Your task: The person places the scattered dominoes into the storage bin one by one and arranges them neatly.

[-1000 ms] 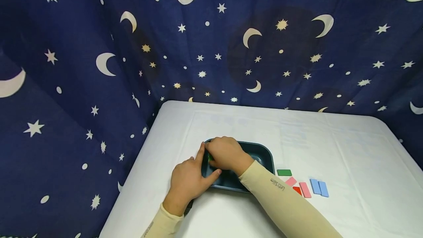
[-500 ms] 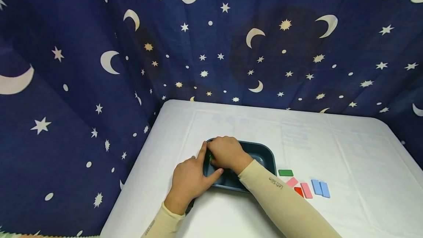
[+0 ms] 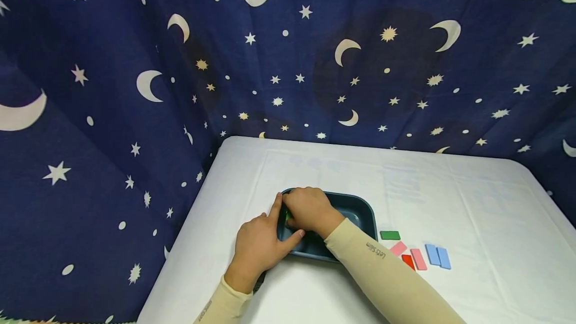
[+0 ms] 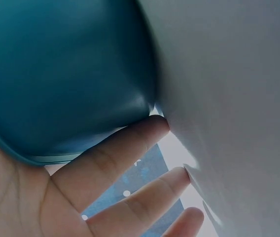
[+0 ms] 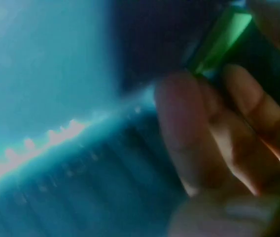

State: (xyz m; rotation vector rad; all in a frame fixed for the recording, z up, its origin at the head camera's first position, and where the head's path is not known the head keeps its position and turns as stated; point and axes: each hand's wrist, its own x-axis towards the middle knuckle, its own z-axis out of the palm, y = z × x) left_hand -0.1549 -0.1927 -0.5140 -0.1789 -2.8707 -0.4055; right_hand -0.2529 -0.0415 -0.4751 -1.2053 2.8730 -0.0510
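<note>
A dark teal, rounded rectangular tray [image 3: 355, 209] sits on the white table. My left hand [image 3: 257, 241] steadies its left end, with the index finger along the rim and the thumb reaching over the near corner. In the left wrist view the other fingers [image 4: 118, 158] lie fairly straight along the outside wall. Inside the tray's left part, my right hand [image 3: 310, 209] pinches a green block [image 5: 224, 39] between its fingertips. The back of that hand covers most of the block in the head view. The right wrist view is blurred.
To the right of the tray lie another green block [image 3: 389, 235], two pink blocks [image 3: 418, 259], a red block [image 3: 408, 261] partly behind the right sleeve, and two blue blocks [image 3: 438, 255] side by side. A dark blue curtain [image 3: 288, 64] hangs behind the table [image 3: 472, 204].
The head view has shifted slightly. Both hands stay at the tray in nearly the same pose, and the loose blocks have not moved.
</note>
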